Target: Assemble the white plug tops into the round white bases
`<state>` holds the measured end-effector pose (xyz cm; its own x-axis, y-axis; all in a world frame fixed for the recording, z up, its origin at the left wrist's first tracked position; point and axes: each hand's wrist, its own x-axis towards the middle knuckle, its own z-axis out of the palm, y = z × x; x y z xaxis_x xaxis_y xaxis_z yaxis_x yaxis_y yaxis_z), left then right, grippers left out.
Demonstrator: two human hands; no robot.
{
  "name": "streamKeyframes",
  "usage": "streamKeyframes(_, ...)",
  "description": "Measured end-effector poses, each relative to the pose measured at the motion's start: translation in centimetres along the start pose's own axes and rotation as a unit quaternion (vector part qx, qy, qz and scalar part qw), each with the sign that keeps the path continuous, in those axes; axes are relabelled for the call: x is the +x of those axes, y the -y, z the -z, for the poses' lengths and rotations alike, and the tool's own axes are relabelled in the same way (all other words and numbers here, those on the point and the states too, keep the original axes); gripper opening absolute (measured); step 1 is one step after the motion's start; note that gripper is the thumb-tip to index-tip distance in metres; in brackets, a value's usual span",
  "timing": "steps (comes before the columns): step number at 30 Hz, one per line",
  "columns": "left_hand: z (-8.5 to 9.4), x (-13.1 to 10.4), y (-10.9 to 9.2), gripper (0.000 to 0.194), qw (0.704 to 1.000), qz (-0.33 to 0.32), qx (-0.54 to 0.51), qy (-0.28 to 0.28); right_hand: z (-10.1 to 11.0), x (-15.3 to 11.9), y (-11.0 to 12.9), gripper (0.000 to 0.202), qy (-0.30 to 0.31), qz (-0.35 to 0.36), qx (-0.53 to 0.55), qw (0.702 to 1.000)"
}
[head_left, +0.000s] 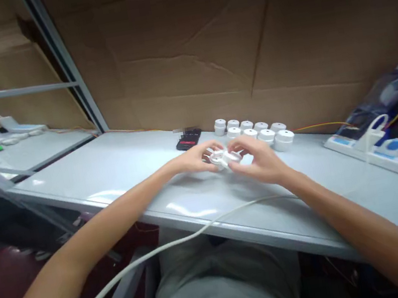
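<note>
Above the middle of the bench, my left hand (198,158) pinches a round white plastic piece (217,158) by its left side. My right hand (260,160) grips a second round white plastic piece (234,157) between thumb and fingers. The two pieces touch or nearly touch each other; blur hides how they meet and what is inside them. Just beyond my hands stand several white round plastic units (266,136) in two rough rows, some with a small dark dot on top. A black phone (189,139) lies to their left.
A white cable (183,239) crosses in front of me below my forearms. Power strips with plugs (393,149) lie on the bench (138,151) at right. Cardboard (185,44) walls the back. A metal frame post (68,64) stands at left, with another bench (50,148) beyond.
</note>
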<state>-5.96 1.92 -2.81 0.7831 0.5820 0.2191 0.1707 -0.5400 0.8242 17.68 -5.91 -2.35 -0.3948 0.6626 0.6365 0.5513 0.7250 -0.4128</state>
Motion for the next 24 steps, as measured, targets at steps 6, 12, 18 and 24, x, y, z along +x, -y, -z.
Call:
streamKeyframes(6, -2.0, 0.3, -0.1, 0.065, 0.999, -0.010, -0.045, -0.020, -0.4, 0.0, -0.5, 0.022, -0.013, 0.022, 0.012, 1.000)
streamKeyframes(12, -1.9, 0.2, -0.1, 0.059, 0.996, 0.018, -0.091, -0.003, -0.9, -0.2, -0.6, 0.030, 0.041, -0.047, 0.038, 0.997)
streamKeyframes(18, -0.7, 0.0, -0.5, 0.058, 0.977, 0.045, -0.176, -0.107, 0.1, -0.3, -1.3, 0.050, 0.023, -0.147, 0.149, 0.978)
streamKeyframes(24, -0.5, 0.3, -0.8, 0.053, 0.973, 0.065, -0.205, -0.079, -0.4, -0.5, -0.7, 0.036, -0.031, -0.042, 0.048, 0.998)
